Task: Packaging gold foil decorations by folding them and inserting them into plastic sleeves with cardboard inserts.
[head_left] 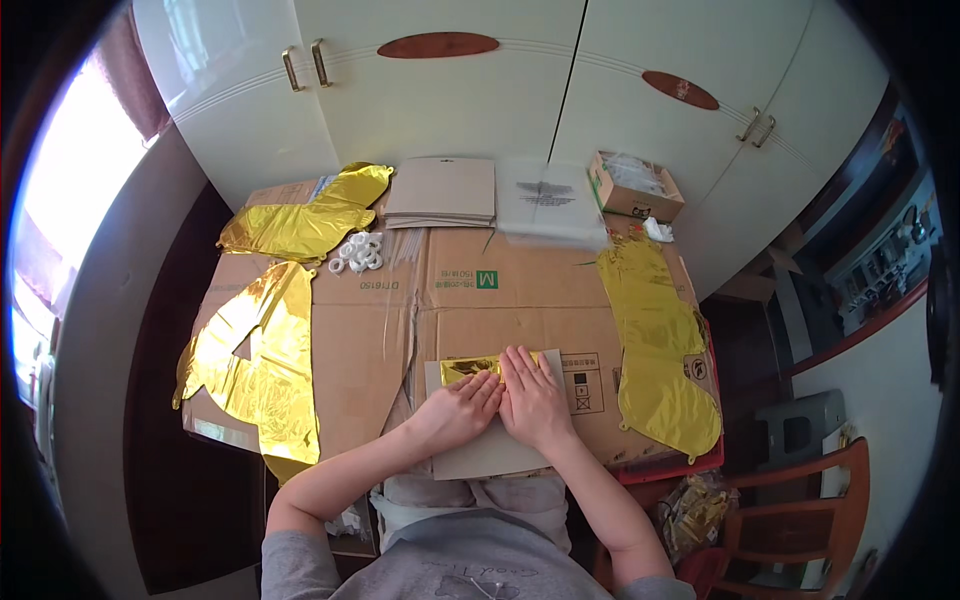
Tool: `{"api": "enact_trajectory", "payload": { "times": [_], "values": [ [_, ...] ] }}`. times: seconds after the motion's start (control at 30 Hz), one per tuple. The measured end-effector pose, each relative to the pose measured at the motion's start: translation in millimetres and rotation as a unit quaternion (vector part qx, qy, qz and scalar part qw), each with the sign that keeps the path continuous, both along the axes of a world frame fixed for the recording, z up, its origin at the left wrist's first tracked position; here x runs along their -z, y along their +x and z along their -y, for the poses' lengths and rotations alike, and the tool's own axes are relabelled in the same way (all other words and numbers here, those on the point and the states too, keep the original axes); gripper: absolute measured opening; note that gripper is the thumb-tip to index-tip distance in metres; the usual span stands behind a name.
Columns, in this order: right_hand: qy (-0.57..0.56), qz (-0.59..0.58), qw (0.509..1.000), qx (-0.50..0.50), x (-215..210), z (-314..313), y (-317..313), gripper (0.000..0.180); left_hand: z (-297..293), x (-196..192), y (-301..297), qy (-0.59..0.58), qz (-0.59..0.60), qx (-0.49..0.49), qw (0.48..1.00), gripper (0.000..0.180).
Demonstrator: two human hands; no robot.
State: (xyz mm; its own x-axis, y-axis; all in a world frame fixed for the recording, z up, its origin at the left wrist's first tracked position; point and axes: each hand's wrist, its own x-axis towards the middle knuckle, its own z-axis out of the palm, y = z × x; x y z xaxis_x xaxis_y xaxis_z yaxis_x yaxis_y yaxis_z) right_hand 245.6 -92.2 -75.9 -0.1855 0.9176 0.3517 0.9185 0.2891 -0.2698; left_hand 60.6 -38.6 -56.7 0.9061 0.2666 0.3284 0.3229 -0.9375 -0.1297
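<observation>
Both hands lie flat on a folded piece of gold foil (462,370), which rests on a grey cardboard sheet (482,452) at the near edge of the table. My left hand (462,408) has its fingers stretched out over the foil's lower middle. Beside it, my right hand (534,402) presses down with fingers extended across the foil's right part. Their inner edges touch or nearly touch. Under the palms, part of the foil is hidden. Neither hand grips anything.
Flat gold foil balloons lie at left (285,345), far left (300,228) and right (650,335) on the brown cardboard (500,318). Behind are white rings (365,250), stacked grey cards (440,188), clear plastic bags (545,205) and a small box (652,205). A wooden chair (850,510) stands near right.
</observation>
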Motion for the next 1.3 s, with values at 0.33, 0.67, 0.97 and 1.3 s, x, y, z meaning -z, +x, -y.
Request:
{"api": "enact_trajectory", "payload": {
  "times": [0.33,0.67,0.97,1.3],
  "values": [
    [0.011,0.004,1.000,0.008,-3,1,-2,0.049,-2,-2,-3,-0.004,-0.010,0.020,1.000,0.040],
    [0.016,0.011,1.000,0.013,-3,1,-1,0.048,-12,-30,-2,-0.252,-0.036,0.015,0.967,0.041],
    [0.017,0.011,1.000,0.008,-1,1,-2,0.050,-31,2,10,-0.181,-0.022,-0.067,0.981,0.076],
    [0.019,0.012,0.999,0.044,1,2,-2,0.064,-34,10,-3,-0.161,-0.063,-0.074,0.982,0.082]
  ]
}}
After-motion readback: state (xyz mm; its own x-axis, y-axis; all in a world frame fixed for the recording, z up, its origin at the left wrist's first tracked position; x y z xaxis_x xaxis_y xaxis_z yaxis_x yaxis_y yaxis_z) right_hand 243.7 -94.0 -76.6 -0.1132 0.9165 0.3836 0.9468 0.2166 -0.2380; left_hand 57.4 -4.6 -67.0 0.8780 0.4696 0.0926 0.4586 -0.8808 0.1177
